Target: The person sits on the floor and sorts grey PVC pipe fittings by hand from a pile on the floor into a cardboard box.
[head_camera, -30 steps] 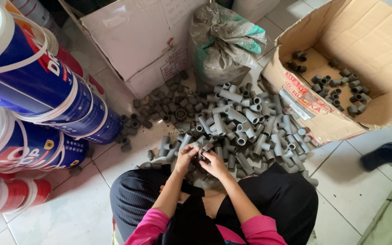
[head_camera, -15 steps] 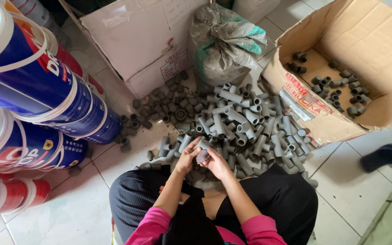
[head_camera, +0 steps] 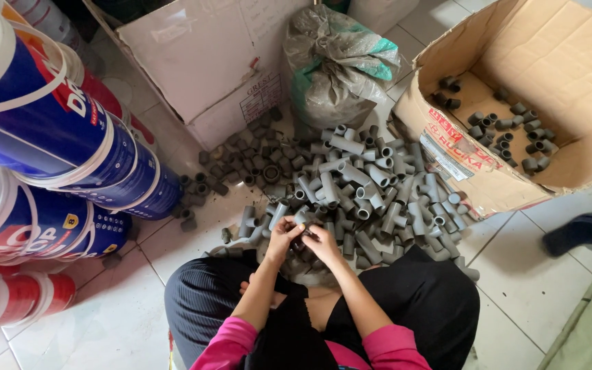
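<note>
Hands together on a small grey pipe fitting (head_camera: 303, 236), at near edge of the pile.

We sit on the tiled floor (head_camera: 104, 329), left hand (head_camera: 284, 235) & right hand (head_camera: 321, 240) both closed on that one piece, fingertips meeting just above our lap. Pile of grey pipe fittings (head_camera: 364, 188) spreads right in front, touching our knees. Cardboard box (head_camera: 549, 48) w/ more fittings sits at right, grey sack (head_camera: 340, 62) behind pile, blue buckets (head_camera: 56, 151) stacked at left.

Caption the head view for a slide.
Seated person's left hand and right hand work a grey pipe fitting over a floor pile.
</note>
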